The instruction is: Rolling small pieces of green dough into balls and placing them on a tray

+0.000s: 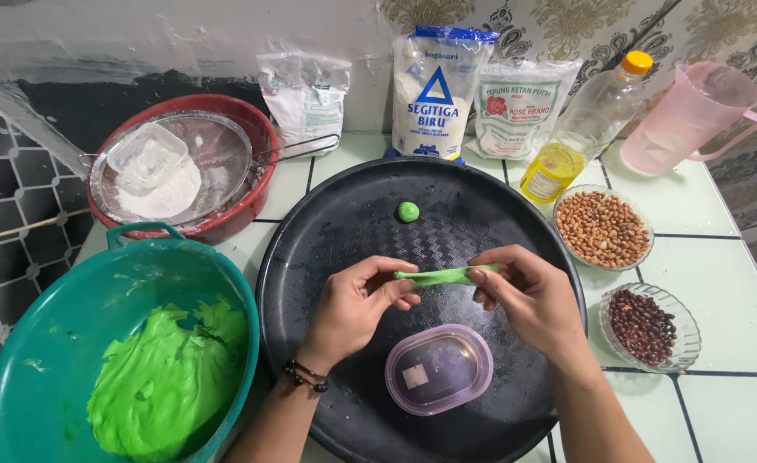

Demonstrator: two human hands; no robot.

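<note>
A strip of green dough (445, 275) is stretched flat between both hands above the middle of a round black tray (353, 223); the left hand (357, 309) pinches its left end with closed fingers (400, 276), and the right hand (528, 296) pinches the right end, fingers likewise closed on the dough. At 12 o'clock from the strip a small green dough ball (408, 211) sits on the tray, and at 6 o'clock, between the wrists, lies a pink lidded plastic container (438, 369). At 8 o'clock, off the tray, a teal basin (70, 317) holds a mass of green dough (168, 381). At 10 o'clock a red bowl (254, 129) carries a metal sieve (220, 150) with white flour and a small clear tub (147, 154). Along the wall at 12 o'clock stand three flour bags (434, 90), with an oil bottle (580, 129) and a pink jug (696, 116) toward 1 o'clock. At 2 o'clock a glass dish of peanuts (601, 227) rests on the tiled counter (721, 283), and at 4 o'clock a glass dish of dark red beans (644, 326)
</note>
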